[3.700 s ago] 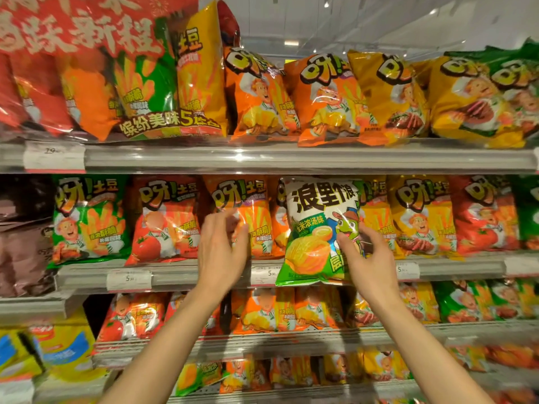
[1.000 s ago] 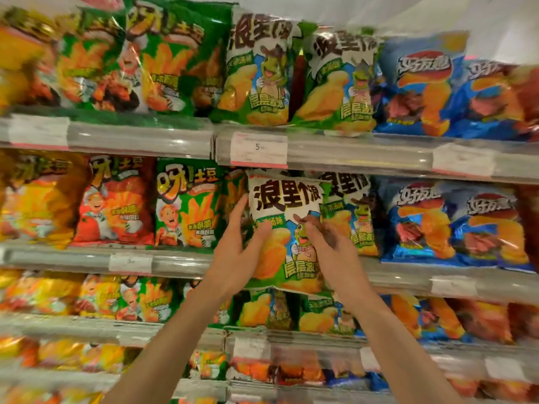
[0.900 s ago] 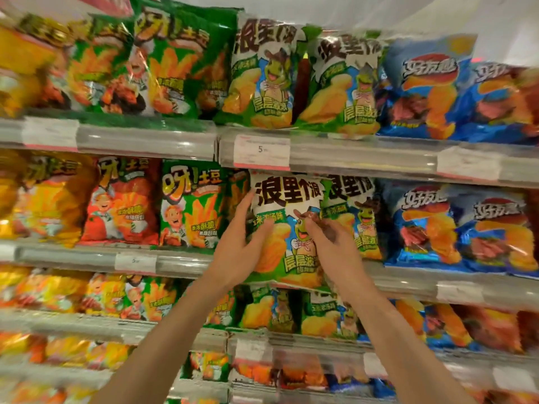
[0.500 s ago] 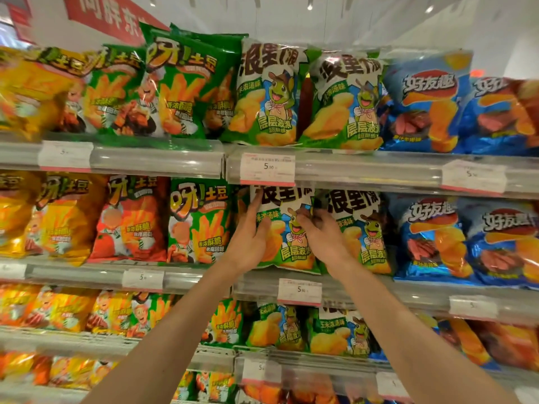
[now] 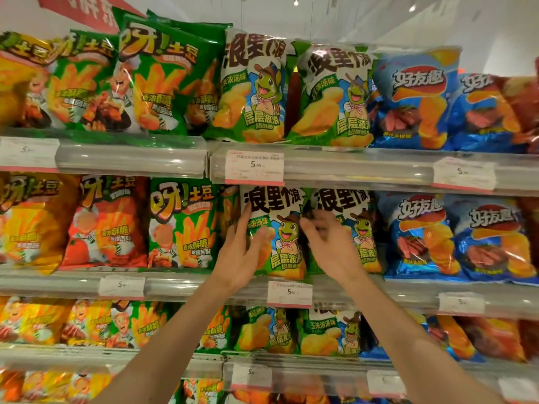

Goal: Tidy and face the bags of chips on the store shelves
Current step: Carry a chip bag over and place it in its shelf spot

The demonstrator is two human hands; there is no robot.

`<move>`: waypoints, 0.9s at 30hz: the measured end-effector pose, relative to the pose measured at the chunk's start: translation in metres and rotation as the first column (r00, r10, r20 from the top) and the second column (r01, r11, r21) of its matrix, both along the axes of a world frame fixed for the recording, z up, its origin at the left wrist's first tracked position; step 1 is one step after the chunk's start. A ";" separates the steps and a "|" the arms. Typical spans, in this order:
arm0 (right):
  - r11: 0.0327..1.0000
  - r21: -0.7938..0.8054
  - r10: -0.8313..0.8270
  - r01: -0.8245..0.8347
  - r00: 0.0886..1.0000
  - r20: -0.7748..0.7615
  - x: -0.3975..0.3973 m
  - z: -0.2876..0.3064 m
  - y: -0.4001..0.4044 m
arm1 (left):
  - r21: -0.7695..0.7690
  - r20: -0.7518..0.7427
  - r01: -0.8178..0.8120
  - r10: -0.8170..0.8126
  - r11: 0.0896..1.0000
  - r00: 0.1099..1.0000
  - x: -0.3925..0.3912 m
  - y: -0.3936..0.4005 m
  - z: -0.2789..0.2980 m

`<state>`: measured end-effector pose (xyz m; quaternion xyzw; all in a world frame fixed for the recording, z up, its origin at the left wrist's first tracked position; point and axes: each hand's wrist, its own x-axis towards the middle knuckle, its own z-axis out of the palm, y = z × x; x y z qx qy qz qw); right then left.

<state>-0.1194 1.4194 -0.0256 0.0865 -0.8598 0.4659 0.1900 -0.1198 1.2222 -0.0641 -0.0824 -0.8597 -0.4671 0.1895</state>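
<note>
Green-and-white turtle chip bag (image 5: pixel 287 231), standing upright and facing forward on the second shelf (image 5: pixel 175 282) from the top, at the centre of the view. Left hand (image 5: pixel 237 255), at 9 o'clock of the bag, lies against its left edge with fingers straight and thumb spread onto the front. Right hand (image 5: pixel 331 249), at 3 o'clock, has its fingers curled at the bag's right edge; whether it actually pinches the bag cannot be told. A matching turtle bag (image 5: pixel 360 228) stands just beside, at 3 o'clock, partly behind the right hand. A green fries bag (image 5: pixel 183 223) stands at 9 o'clock. A price tag (image 5: pixel 289 293) hangs on the shelf rail at 6 o'clock. Blue chip bags (image 5: pixel 423 237) fill the row farther toward 3 o'clock.
</note>
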 end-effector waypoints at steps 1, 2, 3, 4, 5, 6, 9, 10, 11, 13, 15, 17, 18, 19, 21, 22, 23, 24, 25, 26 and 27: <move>0.993 0.060 -0.089 0.099 0.985 -0.146 0.002 -0.001 0.010 | -0.041 0.008 -0.012 0.012 0.999 1.000 0.002 0.002 0.001; 0.966 0.140 -0.168 0.216 0.941 -0.294 0.002 -0.004 0.020 | -0.075 0.005 -0.017 0.018 0.997 1.000 0.003 0.003 0.001; 0.912 0.238 -0.222 0.334 0.890 -0.399 -0.001 -0.009 0.029 | -0.097 -0.006 -0.021 0.021 0.995 1.000 0.003 0.005 0.001; 0.849 0.320 -0.260 0.421 0.859 -0.441 -0.004 -0.016 0.035 | -0.108 -0.019 -0.028 0.026 0.994 0.999 0.002 0.006 0.000; 0.803 0.388 -0.285 0.452 0.863 -0.418 -0.008 -0.024 0.039 | -0.112 -0.031 -0.039 0.036 0.993 0.999 0.000 0.006 -0.001; 0.788 0.435 -0.294 0.436 0.887 -0.355 -0.010 -0.031 0.041 | -0.111 -0.040 -0.052 0.048 0.992 0.998 -0.003 0.007 -0.003; 0.789 0.495 -0.285 0.365 0.930 -0.232 -0.014 -0.046 0.041 | -0.104 -0.068 -0.077 0.070 0.992 0.995 -0.007 0.010 -0.006; 0.787 0.498 -0.283 0.365 0.930 -0.233 -0.014 -0.045 0.042 | -0.101 -0.083 -0.083 0.075 0.991 0.994 -0.007 0.011 -0.006; 0.786 0.496 -0.287 0.370 0.928 -0.236 -0.014 -0.041 0.045 | -0.099 -0.096 -0.087 0.078 0.991 0.992 -0.008 0.011 -0.005; 0.779 0.483 -0.321 0.400 0.916 -0.240 -0.012 -0.037 0.052 | -0.087 -0.114 -0.102 0.092 0.991 0.989 -0.009 0.014 -0.004; 0.768 0.471 -0.360 0.434 0.901 -0.242 -0.009 -0.039 0.057 | -0.078 -0.126 -0.130 0.119 0.988 0.985 -0.012 0.017 -0.003; 0.760 0.469 -0.370 0.450 0.893 -0.256 -0.007 -0.044 0.058 | -0.096 -0.119 -0.140 0.128 0.986 0.985 -0.013 0.020 -0.004; 0.759 0.468 -0.368 0.453 0.891 -0.265 -0.007 -0.047 0.057 | -0.108 -0.110 -0.139 0.127 0.984 0.986 -0.013 0.020 -0.005; 0.759 0.466 -0.367 0.454 0.891 -0.269 -0.007 -0.048 0.057 | -0.120 -0.105 -0.137 0.125 0.983 0.987 -0.014 0.020 -0.006; 0.765 0.460 -0.366 0.451 0.892 -0.265 -0.009 -0.049 0.057 | -0.144 -0.106 -0.139 0.124 0.980 0.987 -0.015 0.020 -0.007; 0.766 0.460 -0.365 0.449 0.893 -0.264 -0.010 -0.049 0.057 | -0.157 -0.102 -0.143 0.128 0.977 0.987 -0.016 0.020 -0.008; 0.764 0.465 -0.363 0.447 0.894 -0.262 -0.012 -0.050 0.057 | -0.166 -0.092 -0.147 0.133 0.975 0.987 -0.017 0.021 -0.008; 0.761 0.474 -0.360 0.444 0.896 -0.260 -0.013 -0.051 0.057 | -0.169 -0.083 -0.150 0.138 0.974 0.987 -0.018 0.021 -0.008; 0.760 0.481 -0.355 0.437 0.899 -0.256 -0.014 -0.051 0.057 | -0.169 -0.079 -0.154 0.142 0.974 0.987 -0.018 0.021 -0.008; 0.763 0.485 -0.348 0.427 0.904 -0.249 -0.014 -0.051 0.058 | -0.167 -0.085 -0.160 0.147 0.973 0.985 -0.017 0.021 -0.008; 0.768 0.486 -0.342 0.418 0.908 -0.241 -0.014 -0.051 0.059 | -0.161 -0.100 -0.169 0.154 0.972 0.983 -0.016 0.021 -0.008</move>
